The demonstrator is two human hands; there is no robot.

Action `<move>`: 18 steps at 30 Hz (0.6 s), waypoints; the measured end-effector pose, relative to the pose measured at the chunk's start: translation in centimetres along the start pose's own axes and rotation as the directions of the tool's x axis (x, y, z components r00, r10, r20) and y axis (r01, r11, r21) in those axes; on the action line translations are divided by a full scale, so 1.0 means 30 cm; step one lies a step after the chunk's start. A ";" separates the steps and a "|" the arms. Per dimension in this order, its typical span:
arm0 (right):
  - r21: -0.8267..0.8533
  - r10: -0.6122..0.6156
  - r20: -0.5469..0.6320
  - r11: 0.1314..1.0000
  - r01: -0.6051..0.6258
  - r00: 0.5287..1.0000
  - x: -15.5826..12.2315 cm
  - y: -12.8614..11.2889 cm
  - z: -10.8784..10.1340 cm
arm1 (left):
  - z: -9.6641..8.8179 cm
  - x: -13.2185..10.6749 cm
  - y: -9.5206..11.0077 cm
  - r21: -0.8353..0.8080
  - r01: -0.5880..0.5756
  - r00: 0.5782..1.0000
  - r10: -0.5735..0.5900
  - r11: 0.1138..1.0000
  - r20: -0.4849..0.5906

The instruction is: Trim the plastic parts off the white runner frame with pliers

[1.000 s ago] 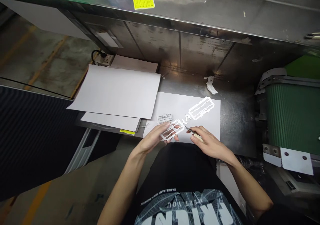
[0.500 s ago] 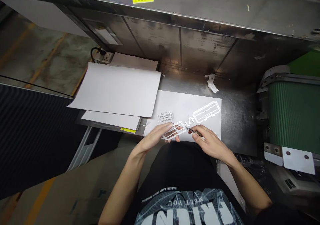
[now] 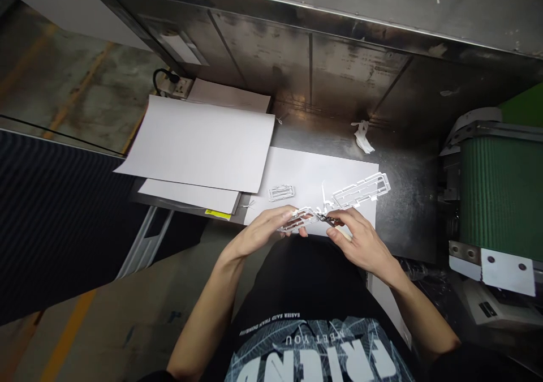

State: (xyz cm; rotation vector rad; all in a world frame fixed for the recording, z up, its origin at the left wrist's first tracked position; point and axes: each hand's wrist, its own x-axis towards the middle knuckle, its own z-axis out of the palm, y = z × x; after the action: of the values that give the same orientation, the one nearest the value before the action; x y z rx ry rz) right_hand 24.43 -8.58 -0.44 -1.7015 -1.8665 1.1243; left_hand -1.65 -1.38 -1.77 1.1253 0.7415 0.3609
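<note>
My left hand (image 3: 268, 224) is closed around the near end of a white plastic frame (image 3: 300, 221), an openwork piece with thin bars. A thin runner joins it to a second, longer white frame (image 3: 360, 192), which sticks out to the right, tilted above the paper. In my right hand (image 3: 360, 243) is a small pair of metal nippers (image 3: 327, 219), their jaws at the runner between the two frames. Whether the jaws are closed on it I cannot tell. Left of the runner, a separate small white openwork piece (image 3: 281, 193) lies flat on a white sheet (image 3: 309, 167).
Stacked white sheets (image 3: 199, 144) cover the left of the metal bench (image 3: 403, 223). A crumpled white scrap (image 3: 362, 137) lies near the back panel. A green ribbed conveyor belt (image 3: 503, 195) stands at right. Behind the sheets is a power socket (image 3: 180, 88).
The joined frames have tilted up and the right one has swung outward past the paper's edge. The nippers stay at the runner. The view has dipped slightly.
</note>
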 end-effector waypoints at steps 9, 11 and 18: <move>-0.093 -0.077 -0.072 0.993 0.071 0.994 -0.028 -0.024 -0.005 | 0.009 -0.010 0.022 0.060 -0.129 0.991 0.126 0.990 0.045; -0.114 -0.092 -0.086 0.990 0.082 0.992 -0.034 -0.028 -0.007 | 0.010 -0.009 0.026 0.053 -0.153 0.987 0.150 0.987 0.058; -0.137 -0.087 -0.073 0.988 0.076 0.994 -0.045 -0.033 -0.013 | 0.005 -0.016 0.019 0.042 -0.187 0.980 0.183 0.982 0.072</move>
State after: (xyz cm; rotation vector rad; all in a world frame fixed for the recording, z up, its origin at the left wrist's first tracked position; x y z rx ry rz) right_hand 24.34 -9.70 0.85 -1.6969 -1.9818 0.9055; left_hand -1.82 -1.55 -1.06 1.2506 0.5902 0.4615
